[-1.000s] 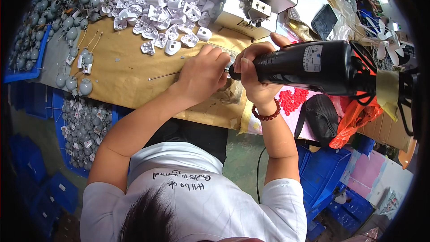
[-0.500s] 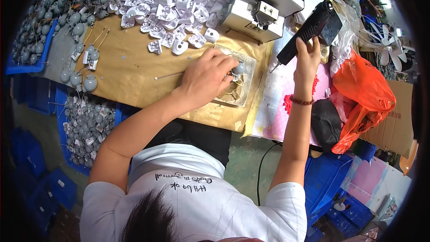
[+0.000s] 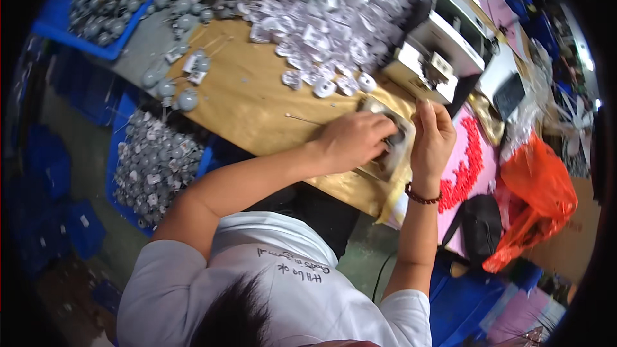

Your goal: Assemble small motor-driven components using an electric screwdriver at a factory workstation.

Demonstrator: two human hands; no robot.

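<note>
My left hand (image 3: 355, 142) lies curled over a shallow metal fixture (image 3: 393, 154) on the brown paper-covered table (image 3: 244, 99), pressing on something its fingers hide. My right hand (image 3: 432, 140), with a dark bead bracelet on the wrist, is at the fixture's right edge with its fingers stretched out and apart, and I see nothing in it. A black power screwdriver (image 3: 509, 94) sits away to the upper right, out of either hand.
A heap of small white and grey parts (image 3: 321, 32) covers the far table beside a white machine (image 3: 443, 51). Grey round parts fill a blue tray (image 3: 77, 29) and a blue bin (image 3: 157, 167) at left. An orange bag (image 3: 540, 196) and a black pouch (image 3: 482, 225) lie at right.
My right hand held the black power screwdriver at the fixture, lifted it away to the upper right, and has come back to the fixture without it. My left hand stayed on the fixture.
</note>
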